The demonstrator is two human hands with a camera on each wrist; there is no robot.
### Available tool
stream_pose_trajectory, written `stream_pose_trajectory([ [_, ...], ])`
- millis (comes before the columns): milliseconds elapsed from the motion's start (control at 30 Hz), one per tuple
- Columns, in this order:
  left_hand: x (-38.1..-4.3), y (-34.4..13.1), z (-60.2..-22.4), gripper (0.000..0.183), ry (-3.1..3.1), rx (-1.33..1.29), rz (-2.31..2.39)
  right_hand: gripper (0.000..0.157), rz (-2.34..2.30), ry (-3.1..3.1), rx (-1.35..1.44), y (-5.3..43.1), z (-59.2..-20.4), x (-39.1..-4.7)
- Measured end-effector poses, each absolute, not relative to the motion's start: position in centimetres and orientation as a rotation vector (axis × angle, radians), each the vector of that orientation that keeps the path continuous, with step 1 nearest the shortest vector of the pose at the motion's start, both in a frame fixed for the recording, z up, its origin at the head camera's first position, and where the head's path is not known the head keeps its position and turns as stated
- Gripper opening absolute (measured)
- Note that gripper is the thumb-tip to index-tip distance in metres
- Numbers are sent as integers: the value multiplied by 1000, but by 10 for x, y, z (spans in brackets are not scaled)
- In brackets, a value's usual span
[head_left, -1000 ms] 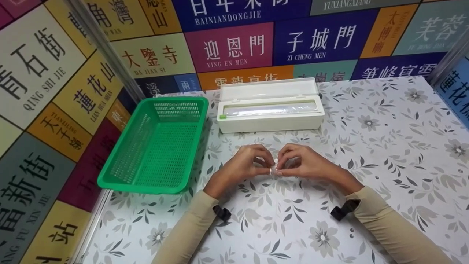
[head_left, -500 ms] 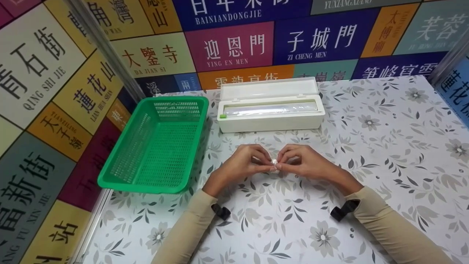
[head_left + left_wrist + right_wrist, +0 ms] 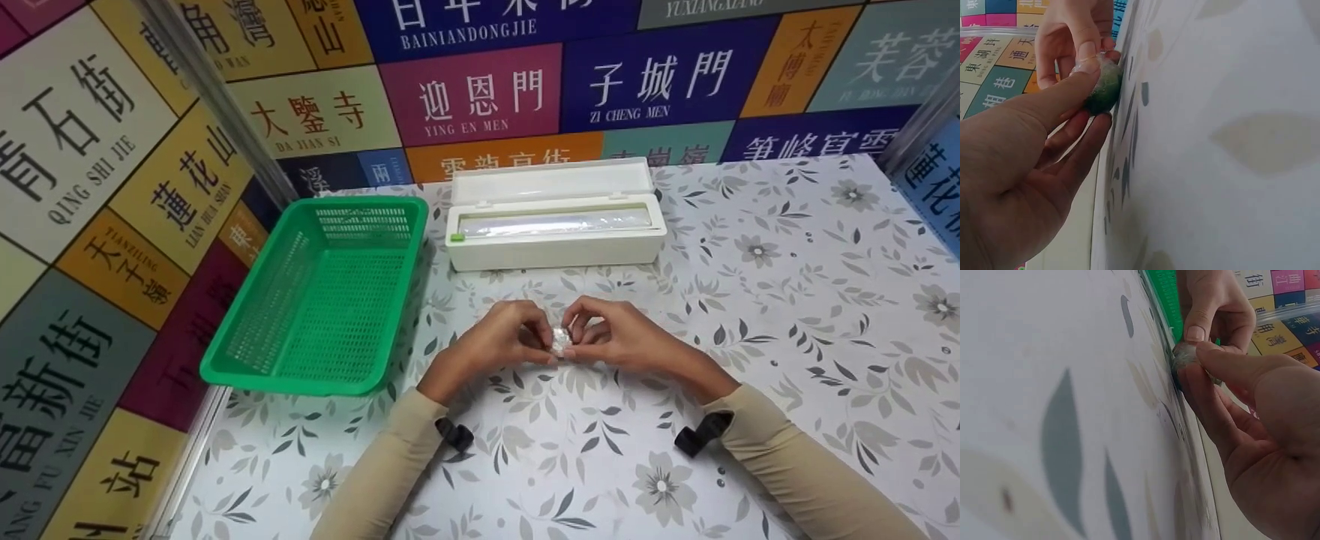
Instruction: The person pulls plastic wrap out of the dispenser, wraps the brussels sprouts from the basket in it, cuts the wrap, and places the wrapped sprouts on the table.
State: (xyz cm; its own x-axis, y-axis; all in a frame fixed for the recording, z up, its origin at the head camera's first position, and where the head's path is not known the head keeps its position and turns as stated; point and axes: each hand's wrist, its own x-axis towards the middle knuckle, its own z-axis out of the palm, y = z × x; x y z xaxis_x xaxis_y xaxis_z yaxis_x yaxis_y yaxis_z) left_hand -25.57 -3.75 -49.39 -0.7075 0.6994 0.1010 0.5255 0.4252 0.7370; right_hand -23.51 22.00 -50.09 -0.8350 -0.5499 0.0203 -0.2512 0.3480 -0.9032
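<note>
Between both hands, low over the table, is a small round green thing (image 3: 1107, 90) wrapped in crinkled clear plastic film. From above, only its shiny film-covered top (image 3: 560, 341) shows between the fingertips. My left hand (image 3: 499, 337) pinches it from the left, thumb on the near side and fingers on the far side. From the right, my right hand (image 3: 626, 334) pinches the film with thumb and fingertips. In the right wrist view, the gathered film (image 3: 1186, 354) is whitish under both thumbs. Fingers hide much of the wrapped thing.
A green perforated basket (image 3: 401, 315) stands to the left. Behind the hands is a white cling film box (image 3: 555, 255) with its lid up, a roll of film (image 3: 555, 223) inside, and a green slider at its left end. Sign-printed walls border the flower-patterned table (image 3: 825, 315).
The fingertips, close together half a second ago, have parted slightly, and more of the wrapped thing shows between them. The basket and box have stayed put.
</note>
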Motion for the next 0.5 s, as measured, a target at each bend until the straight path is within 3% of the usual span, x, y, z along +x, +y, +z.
stream_pose_trajectory([
  [500,-254,-31,-494,23,2443,1053,1356,13,-1480,2456,-619,229,-492,-238],
])
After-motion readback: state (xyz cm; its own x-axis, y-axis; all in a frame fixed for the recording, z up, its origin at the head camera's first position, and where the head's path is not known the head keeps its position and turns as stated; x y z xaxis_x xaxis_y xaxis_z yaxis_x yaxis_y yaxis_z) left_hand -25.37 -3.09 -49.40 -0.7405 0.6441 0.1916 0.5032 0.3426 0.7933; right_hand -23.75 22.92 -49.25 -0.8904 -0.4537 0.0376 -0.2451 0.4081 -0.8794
